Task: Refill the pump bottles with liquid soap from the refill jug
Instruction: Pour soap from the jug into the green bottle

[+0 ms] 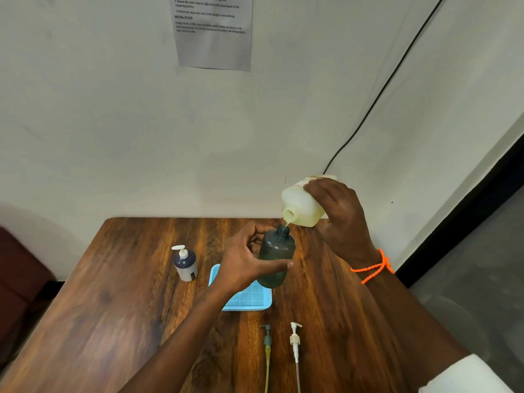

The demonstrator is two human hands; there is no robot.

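My right hand (338,214) grips the pale yellow refill jug (302,207), tipped with its open mouth down and to the left. A thin stream of soap runs from it into the open neck of a dark green bottle (276,258). My left hand (245,259) holds that bottle, lifted and slightly tilted above a blue tray (249,300). A dark blue and white pump bottle (185,263) with its pump fitted stands to the left. Two loose pump heads lie near the front: a grey-green pump head (267,340) and a white pump head (295,340).
The wooden table (113,307) meets a white wall at its far edge. A printed sheet (214,29) hangs on the wall and a black cable (377,100) runs down it. Grey floor lies beyond the table's right side.
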